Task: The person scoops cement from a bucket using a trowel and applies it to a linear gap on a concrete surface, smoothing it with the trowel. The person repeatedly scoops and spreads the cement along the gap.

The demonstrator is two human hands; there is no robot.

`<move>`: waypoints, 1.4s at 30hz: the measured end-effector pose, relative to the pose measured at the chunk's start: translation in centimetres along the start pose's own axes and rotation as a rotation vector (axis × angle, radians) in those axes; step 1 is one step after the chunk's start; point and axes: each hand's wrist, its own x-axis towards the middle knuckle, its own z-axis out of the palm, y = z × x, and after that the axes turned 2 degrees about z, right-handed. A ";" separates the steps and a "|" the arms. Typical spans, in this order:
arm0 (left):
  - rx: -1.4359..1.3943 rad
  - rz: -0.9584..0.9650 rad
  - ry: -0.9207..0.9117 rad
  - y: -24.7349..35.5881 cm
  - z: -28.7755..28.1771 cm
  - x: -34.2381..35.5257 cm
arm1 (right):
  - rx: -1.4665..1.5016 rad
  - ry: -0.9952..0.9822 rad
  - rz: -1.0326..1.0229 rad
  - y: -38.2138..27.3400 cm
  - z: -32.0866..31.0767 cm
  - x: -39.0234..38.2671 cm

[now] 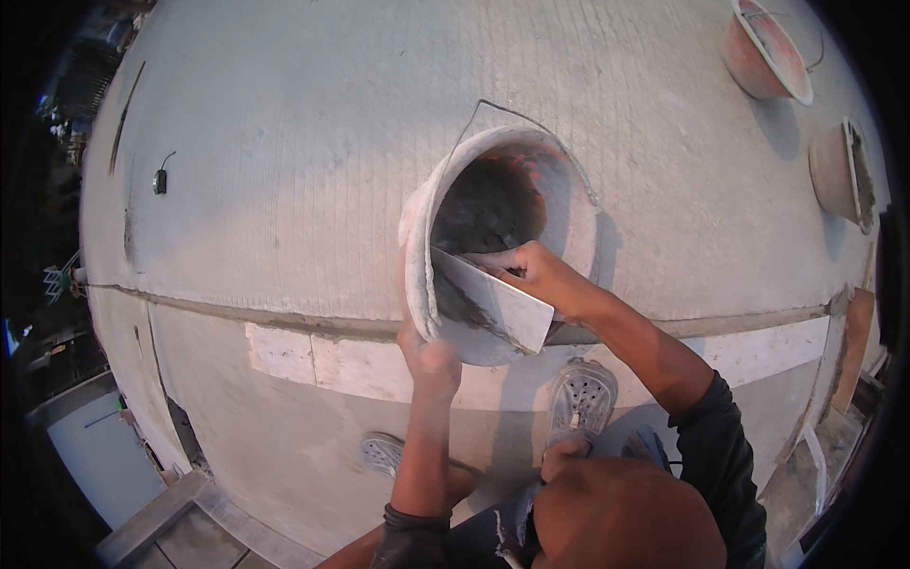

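A large, pale, mortar-smeared bucket [583, 247] with a wire handle is tilted in front of me, dark grey mix [483, 204] inside it. My left hand [431, 365] is closed on the bucket's near left rim. My right hand [531, 275] reaches into the bucket, fingers wrapped on a flat white rectangular board [507, 318] with grey mix smeared along it. The board lies slanted across the bucket's mouth.
Two more buckets [766, 52] stand at the right, the lower one [834, 175] holding grey material. A small dark object [161, 180] lies on the concrete at left. A pale strip [739, 356] runs across by my sandals [578, 398]. A ledge [171, 503] is at lower left.
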 end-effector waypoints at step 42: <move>-0.651 -0.185 0.034 -1.9 -6.0 14.8 | 0.700 0.489 -0.446 7.7 -8.9 -36.9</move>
